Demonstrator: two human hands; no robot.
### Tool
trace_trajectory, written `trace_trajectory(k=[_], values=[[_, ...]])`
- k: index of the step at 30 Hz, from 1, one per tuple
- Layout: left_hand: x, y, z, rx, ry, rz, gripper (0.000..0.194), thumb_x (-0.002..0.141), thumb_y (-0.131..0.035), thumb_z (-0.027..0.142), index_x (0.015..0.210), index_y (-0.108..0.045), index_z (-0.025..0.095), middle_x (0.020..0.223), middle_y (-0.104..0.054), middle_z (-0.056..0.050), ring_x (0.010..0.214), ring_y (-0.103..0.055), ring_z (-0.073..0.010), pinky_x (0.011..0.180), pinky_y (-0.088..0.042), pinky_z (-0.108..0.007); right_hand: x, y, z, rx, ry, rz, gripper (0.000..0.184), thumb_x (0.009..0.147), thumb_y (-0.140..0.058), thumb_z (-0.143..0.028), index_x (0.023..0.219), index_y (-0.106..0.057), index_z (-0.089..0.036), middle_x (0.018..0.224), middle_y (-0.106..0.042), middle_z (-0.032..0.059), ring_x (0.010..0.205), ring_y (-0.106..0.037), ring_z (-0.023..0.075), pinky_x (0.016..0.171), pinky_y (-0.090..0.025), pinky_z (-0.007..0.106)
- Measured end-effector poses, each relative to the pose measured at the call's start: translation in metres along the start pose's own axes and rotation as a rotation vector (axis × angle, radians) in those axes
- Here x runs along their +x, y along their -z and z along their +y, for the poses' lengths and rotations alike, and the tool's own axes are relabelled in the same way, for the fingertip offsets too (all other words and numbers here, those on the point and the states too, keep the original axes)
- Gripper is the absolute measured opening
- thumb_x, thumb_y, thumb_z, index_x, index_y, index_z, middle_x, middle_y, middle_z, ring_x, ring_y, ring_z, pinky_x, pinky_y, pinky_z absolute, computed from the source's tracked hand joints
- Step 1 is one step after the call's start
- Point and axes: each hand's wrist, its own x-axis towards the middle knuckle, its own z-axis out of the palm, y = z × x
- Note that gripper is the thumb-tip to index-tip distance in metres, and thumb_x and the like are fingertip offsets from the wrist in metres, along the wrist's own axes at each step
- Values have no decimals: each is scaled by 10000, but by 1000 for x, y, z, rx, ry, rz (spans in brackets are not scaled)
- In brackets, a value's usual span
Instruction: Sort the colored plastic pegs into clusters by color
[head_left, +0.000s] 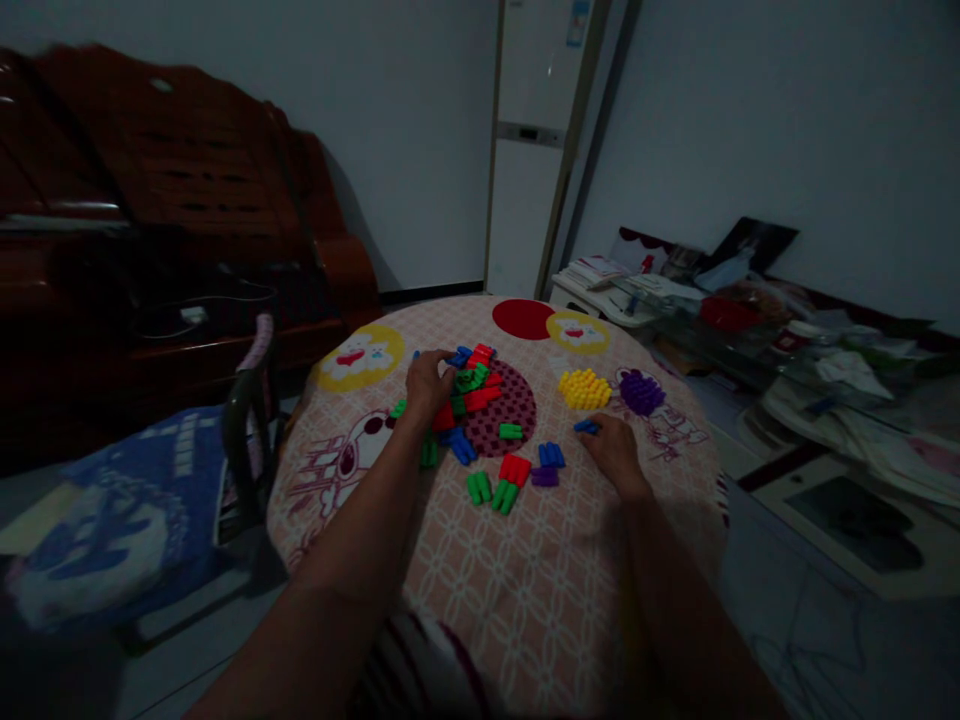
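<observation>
My right hand is closed in a pinch on a small blue toy block, just above the cloth at the right. My left hand reaches into the loose pile of toy blocks, with its fingers closed at a blue toy block. Red blocks, a green block and another blue block lie around it, partly hidden by the hand. Nearer me lie a joined red and green piece, a green block, a blue block and a purple block.
A yellow cluster of joined blocks and a purple cluster sit at the right of the round, cloth-covered table. A chair stands at the left, before a wooden sofa. A cluttered cabinet is at the right.
</observation>
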Motion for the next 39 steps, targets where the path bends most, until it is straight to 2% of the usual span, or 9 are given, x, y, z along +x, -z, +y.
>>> trace_trajectory(k=[4, 7, 13, 16, 20, 25, 28, 34, 39], values=[[-18, 11, 19, -75, -32, 103, 321, 874, -517, 190, 1141, -695, 172, 1199, -710, -103, 1145, -635, -251, 1058, -466, -396, 2, -6, -2, 31, -47, 40, 157, 861, -632, -320, 893, -728, -201, 855, -750, 62, 778, -669, 198, 679, -417, 274], [-39, 8, 40, -176, -70, 79, 319, 885, -503, 171, 1140, -694, 163, 1182, -723, -96, 1077, -663, -226, 996, -509, -364, 2, -8, -4, -74, -72, 67, 191, 892, -610, -334, 956, -723, -193, 895, -753, 87, 808, -673, 204, 689, -414, 279], [-88, -30, 90, -277, -307, -275, 296, 878, -583, 194, 1143, -715, 173, 1063, -755, -98, 946, -699, -214, 893, -546, -343, 0, -10, -5, -153, -103, 49, 204, 874, -639, -337, 993, -734, -202, 951, -748, 113, 886, -680, 218, 728, -435, 287], [-107, -49, 104, -196, -397, -422, 340, 869, -673, 305, 1183, -700, 176, 1107, -744, -124, 1004, -698, -249, 910, -542, -366, -2, -9, 5, 57, -80, 104, 359, 798, -695, -359, 1116, -720, -196, 896, -739, 68, 848, -675, 218, 746, -466, 295], [-116, -60, 108, -96, -411, -495, 279, 874, -683, 370, 1057, -733, 165, 1061, -740, -146, 1005, -696, -285, 889, -542, -388, -5, -9, 17, 371, -66, 208, 470, 743, -629, -339, 1160, -700, -135, 702, -662, 7, 683, -626, 205, 687, -478, 300], [-112, -65, 114, -233, -333, -393, 390, 843, -717, 308, 1216, -688, 200, 1150, -727, -123, 1051, -685, -263, 946, -538, -402, -11, -6, 9, 515, -69, 353, 238, 768, -535, -414, 751, -647, -206, 603, -570, -9, 600, -561, 181, 606, -435, 283], [-109, -71, 123, -322, -339, -328, 529, 804, -743, 238, 1318, -623, 231, 1221, -694, -113, 1087, -668, -251, 991, -527, -423, -16, -1, -3, 561, 4, 333, 349, 801, -542, -501, 579, -509, -233, 542, -506, -19, 577, -522, 161, 585, -415, 273], [-113, -83, 134, -314, -389, -237, 500, 808, -688, 171, 1300, -616, 223, 1220, -640, -127, 1170, -605, -278, 1014, -507, -444, -23, 6, -17, 505, 149, 196, 252, 750, -675, -445, 667, -637, -210, 672, -665, 23, 636, -593, 175, 653, -469, 287], [-117, -85, 130, -342, -423, -266, 463, 797, -654, 129, 1252, -644, 209, 1147, -644, -118, 1110, -613, -263, 976, -519, -411, -24, 2, -19, 311, 221, 145, 159, 775, -654, -358, 711, -644, -213, 681, -655, 22, 634, -578, 173, 669, -453, 289]])
